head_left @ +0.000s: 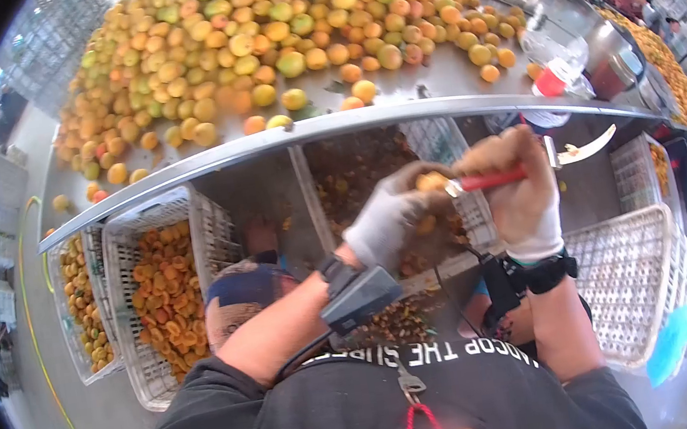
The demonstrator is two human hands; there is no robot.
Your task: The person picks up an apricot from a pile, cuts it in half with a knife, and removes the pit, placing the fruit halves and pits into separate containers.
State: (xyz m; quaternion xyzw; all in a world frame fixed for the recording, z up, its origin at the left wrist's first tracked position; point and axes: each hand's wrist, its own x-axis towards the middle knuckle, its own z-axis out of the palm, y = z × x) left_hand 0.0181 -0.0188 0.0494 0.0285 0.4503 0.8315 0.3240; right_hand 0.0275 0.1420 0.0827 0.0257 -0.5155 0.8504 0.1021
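Observation:
My left hand (388, 215), in a soiled white work glove, closes its fingers on an apricot (431, 182). Beside it, my right hand (526, 198) wears a similar glove and grips a curved-blade knife (492, 179) by its red handle. The blade points away to the right, with a bit of pale residue on it. The metal-tipped butt of the handle sits right at the apricot. Below both hands stands a crate (310, 193) holding dark, wet-looking fruit scraps.
Whole apricots are heaped on the metal-edged table (263, 142) ahead. Crates of halved apricots (166, 292) and of smaller orange pieces (86, 308) stand at the left. A white crate (625, 280) leans at the right. A red-labelled clear container (551, 80) stands by the table edge.

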